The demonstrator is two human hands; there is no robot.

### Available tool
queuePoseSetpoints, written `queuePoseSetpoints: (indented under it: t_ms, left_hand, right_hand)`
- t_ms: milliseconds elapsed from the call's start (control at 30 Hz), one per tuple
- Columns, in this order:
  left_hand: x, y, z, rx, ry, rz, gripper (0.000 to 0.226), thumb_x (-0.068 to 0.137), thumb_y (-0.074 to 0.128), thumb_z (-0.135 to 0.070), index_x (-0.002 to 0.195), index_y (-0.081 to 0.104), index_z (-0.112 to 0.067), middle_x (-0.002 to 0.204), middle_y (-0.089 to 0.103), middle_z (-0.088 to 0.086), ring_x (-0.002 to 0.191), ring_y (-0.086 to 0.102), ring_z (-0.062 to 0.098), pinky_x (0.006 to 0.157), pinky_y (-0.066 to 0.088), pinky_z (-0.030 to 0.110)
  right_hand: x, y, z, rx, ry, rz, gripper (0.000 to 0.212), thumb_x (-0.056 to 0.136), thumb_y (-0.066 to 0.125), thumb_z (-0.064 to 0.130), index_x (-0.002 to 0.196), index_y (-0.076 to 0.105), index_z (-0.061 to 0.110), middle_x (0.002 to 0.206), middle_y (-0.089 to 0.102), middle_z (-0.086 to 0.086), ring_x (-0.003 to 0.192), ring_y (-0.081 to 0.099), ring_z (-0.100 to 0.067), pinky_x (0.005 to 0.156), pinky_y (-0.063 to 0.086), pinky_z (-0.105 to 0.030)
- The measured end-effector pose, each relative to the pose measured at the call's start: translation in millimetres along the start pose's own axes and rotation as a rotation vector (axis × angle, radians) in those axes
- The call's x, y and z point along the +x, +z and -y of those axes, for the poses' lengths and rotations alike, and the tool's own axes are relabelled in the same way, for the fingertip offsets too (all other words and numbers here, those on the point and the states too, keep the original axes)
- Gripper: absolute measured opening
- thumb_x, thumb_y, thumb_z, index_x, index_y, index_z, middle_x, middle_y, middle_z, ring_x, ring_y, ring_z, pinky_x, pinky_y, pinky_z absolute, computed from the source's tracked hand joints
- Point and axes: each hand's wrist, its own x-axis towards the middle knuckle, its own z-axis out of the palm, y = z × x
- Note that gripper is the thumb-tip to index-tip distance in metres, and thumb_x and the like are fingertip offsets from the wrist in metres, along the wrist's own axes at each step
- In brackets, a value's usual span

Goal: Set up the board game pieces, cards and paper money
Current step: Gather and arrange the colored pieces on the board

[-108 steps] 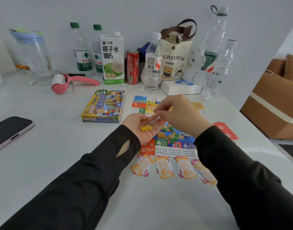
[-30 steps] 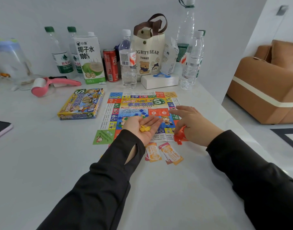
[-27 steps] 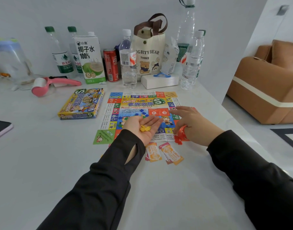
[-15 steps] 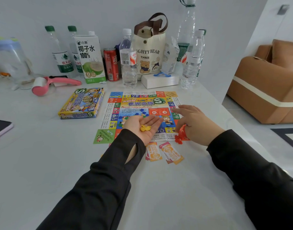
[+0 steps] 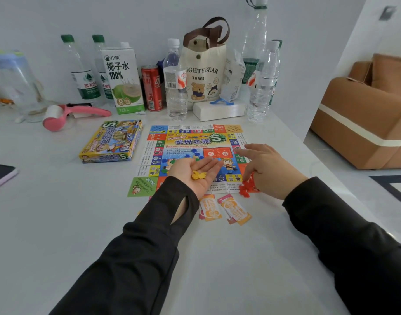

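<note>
a game board (image 5: 190, 142) lies mid-tabletop (image 5: 58, 223), its box (image 5: 111, 142) to the left, cards (image 5: 224, 209) before it, bottles (image 5: 175, 80) behind.

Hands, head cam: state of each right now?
Left hand: open, palm up, yellow pieces lying in it.
Right hand: open, palm down; red pieces by its thumb, no grip visible.

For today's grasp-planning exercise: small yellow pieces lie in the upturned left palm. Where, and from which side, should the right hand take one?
Pinch one of the yellow pieces by its outer edges, thumb and forefinger coming straight down. They lie small and clustered on the open, upturned left hand, so only their tops are free. The right hand is close beside.
</note>
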Motion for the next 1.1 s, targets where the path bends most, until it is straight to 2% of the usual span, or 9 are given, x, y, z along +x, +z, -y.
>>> queuePoseSetpoints:
  t_ms: [100, 233, 367, 500, 633, 733, 900, 1100]
  left_hand:
    - [-0.6, 0.1, 0.2, 0.003, 0.002, -0.001, 0.041, 0.101, 0.030, -0.020, 0.096, 0.054, 0.014, 0.094, 0.061, 0.027, 0.106, 0.058, 0.038, 0.083, 0.049, 0.041]
    - [-1.4, -0.1, 0.2, 0.004, 0.005, 0.000, 0.041, 0.101, 0.030, -0.019, 0.096, 0.054, 0.014, 0.094, 0.061, 0.027, 0.107, 0.058, 0.038, 0.084, 0.049, 0.041]
    - [-1.6, -0.1, 0.1, -0.001, -0.001, 0.001, 0.041, 0.101, 0.030, -0.019, 0.096, 0.054, 0.015, 0.095, 0.060, 0.027, 0.108, 0.057, 0.039, 0.084, 0.049, 0.042]
    - [-2.3, 0.1, -0.5, -0.010, -0.005, 0.013, 0.041, 0.101, 0.030, -0.019, 0.096, 0.053, 0.015, 0.095, 0.060, 0.027, 0.106, 0.057, 0.039, 0.086, 0.048, 0.041]
    - [-4.2, 1.1, -0.2, -0.006, -0.002, 0.032, 0.039, 0.101, 0.030, -0.017, 0.098, 0.054, 0.013, 0.100, 0.060, 0.027, 0.103, 0.058, 0.039, 0.085, 0.049, 0.041]
    - [-4.9, 2.0, 0.1, -0.005, 0.004, 0.035, 0.039, 0.101, 0.030, -0.017, 0.098, 0.054, 0.014, 0.100, 0.060, 0.027, 0.098, 0.059, 0.038, 0.082, 0.051, 0.041]
    - [-5.2, 3.1, 1.5, -0.012, 0.005, 0.038, 0.041, 0.101, 0.030, -0.018, 0.099, 0.054, 0.015, 0.100, 0.060, 0.028, 0.102, 0.058, 0.039, 0.081, 0.051, 0.042]
    - [-5.6, 7.9, 3.7, 0.003, 0.005, 0.049, 0.038, 0.101, 0.030, -0.016, 0.101, 0.054, 0.014, 0.099, 0.061, 0.028, 0.098, 0.060, 0.039, 0.082, 0.051, 0.040]
  right_hand:
    - [0.4, 0.8, -0.6, 0.011, 0.006, 0.017, 0.028, 0.086, 0.050, 0.006, 0.092, 0.075, 0.018, 0.149, 0.032, 0.011, 0.139, 0.017, -0.013, 0.116, 0.013, -0.037]
    - [1.1, 1.8, -2.1, 0.096, -0.017, 0.024, 0.034, 0.083, 0.047, -0.003, 0.085, 0.076, 0.015, 0.147, 0.035, 0.011, 0.137, 0.020, -0.012, 0.113, 0.018, -0.028]
    - [-0.6, -3.6, -8.3, 0.216, 0.029, -0.022, 0.043, 0.076, 0.044, -0.012, 0.085, 0.073, 0.020, 0.146, 0.036, 0.008, 0.137, 0.022, -0.013, 0.113, 0.024, -0.034]
    - [-5.4, -7.0, -15.3, 0.165, 0.032, -0.024, 0.028, 0.081, 0.053, 0.006, 0.086, 0.065, 0.030, 0.148, 0.033, 0.007, 0.138, 0.018, -0.014, 0.114, 0.020, -0.035]
    - [-7.2, -8.1, -19.1, 0.070, 0.064, 0.036, 0.006, 0.084, 0.062, 0.027, 0.084, 0.059, 0.032, 0.150, 0.029, 0.006, 0.140, 0.015, -0.016, 0.113, 0.016, -0.036]
    - [-6.4, -7.2, -19.2, 0.078, 0.064, 0.022, 0.004, 0.084, 0.065, 0.027, 0.081, 0.061, 0.028, 0.149, 0.031, 0.007, 0.138, 0.018, -0.015, 0.114, 0.019, -0.036]
    - [-7.0, -9.1, -16.9, 0.126, 0.060, 0.052, 0.011, 0.083, 0.066, 0.026, 0.075, 0.060, 0.029, 0.146, 0.036, 0.009, 0.136, 0.024, -0.014, 0.112, 0.025, -0.040]
    - [-8.6, -11.4, -15.7, 0.140, 0.045, 0.092, 0.008, 0.080, 0.069, 0.029, 0.076, 0.062, 0.028, 0.145, 0.036, 0.010, 0.134, 0.026, -0.012, 0.110, 0.027, -0.035]
